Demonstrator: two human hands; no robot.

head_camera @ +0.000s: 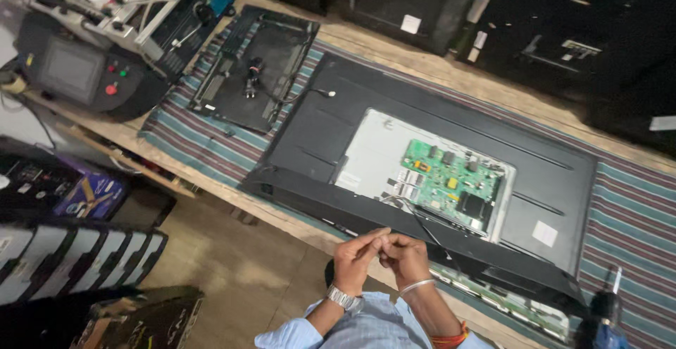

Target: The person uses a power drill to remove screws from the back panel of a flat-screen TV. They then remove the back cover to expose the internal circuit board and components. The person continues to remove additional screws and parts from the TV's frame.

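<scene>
The left hand (354, 256) and the right hand (403, 256) meet in front of the body, just off the near edge of the desk (451, 74). The fingertips of both are pinched together on something very small. It is too small to see clearly; perhaps it is a screw or the end of the thin black wire (422, 228) that runs from the hands up toward the board. So both hands are closed in a pinch, but what they grip I cannot tell.

Just beyond the hands lies a large flat TV (324, 131), face down, along the near edge of the desk on a striped cloth (204, 145). Its back cover is off in the middle, showing a metal plate (377, 148) and a green circuit board (451, 180).

Further left on the cloth is a smaller black panel (257, 67) with cables. At the far left corner stands a grey machine (77, 74) with red buttons. A screwdriver (605, 307) rests at the near right.

The risk, I think: the small part can slip from the fingers and fall to the floor, because the hands are past the desk edge. A pull on the wire could also strain the board.
</scene>
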